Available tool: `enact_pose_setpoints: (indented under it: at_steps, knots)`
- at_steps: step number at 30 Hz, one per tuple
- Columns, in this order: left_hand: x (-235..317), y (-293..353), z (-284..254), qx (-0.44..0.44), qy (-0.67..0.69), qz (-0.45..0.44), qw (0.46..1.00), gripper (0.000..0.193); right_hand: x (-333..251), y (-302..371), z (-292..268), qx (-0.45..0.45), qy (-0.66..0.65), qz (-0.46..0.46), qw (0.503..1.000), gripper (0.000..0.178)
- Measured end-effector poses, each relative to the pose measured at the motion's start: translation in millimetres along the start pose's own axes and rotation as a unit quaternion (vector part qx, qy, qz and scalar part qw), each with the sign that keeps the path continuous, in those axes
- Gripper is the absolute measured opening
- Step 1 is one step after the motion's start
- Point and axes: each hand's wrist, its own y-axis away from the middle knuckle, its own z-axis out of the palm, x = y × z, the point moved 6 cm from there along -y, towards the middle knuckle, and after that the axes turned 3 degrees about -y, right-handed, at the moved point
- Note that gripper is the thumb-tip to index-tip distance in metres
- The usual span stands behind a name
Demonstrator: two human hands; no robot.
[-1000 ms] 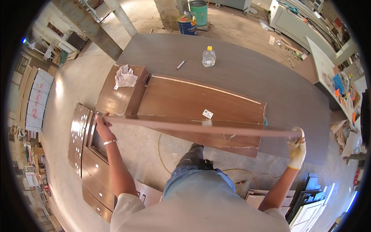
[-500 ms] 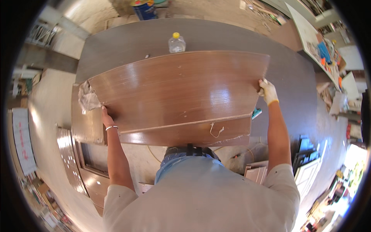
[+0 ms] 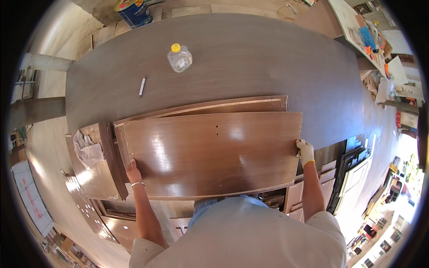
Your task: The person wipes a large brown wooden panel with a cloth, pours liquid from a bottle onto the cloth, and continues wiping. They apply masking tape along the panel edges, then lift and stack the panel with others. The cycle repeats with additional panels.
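Note:
A glossy brown wooden board [image 3: 196, 152] spans the space in front of my body, with two small dark holes near its far edge. My bare left hand [image 3: 133, 171], a white band at its wrist, grips the board's left end. At the opposite end, my right hand [image 3: 305, 151] in a pale glove holds the edge, fingers curled round it. Just beyond lies a second brown panel [image 3: 263, 105] on the large grey-brown tabletop [image 3: 268, 58], partly covered by the held board. A crumpled whitish rag [image 3: 88, 150] rests on brown panels [image 3: 96, 181] left of my left hand.
A clear bottle with a yellow cap [image 3: 180, 59] and a thin silvery stick-like tool [image 3: 142, 86] are farther back on the table. A blue can [image 3: 134, 13] stands past the far edge. Stacked door panels [image 3: 353, 183] lean at the right, beside my right forearm.
The board has come nearer to my body and now shows a face with holes. The second panel has come into sight behind it. Both hands keep hold of the ends.

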Motion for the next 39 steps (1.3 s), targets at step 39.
enact_pose_setpoints:
  at_steps: [39]
  knots:
    - [-34.8, 349.7, 123.1, -0.160, 0.424, -0.478, 0.753, 0.056, 95.1, -34.3, -84.0, 0.124, 0.103, -0.126, 0.979, 0.025]
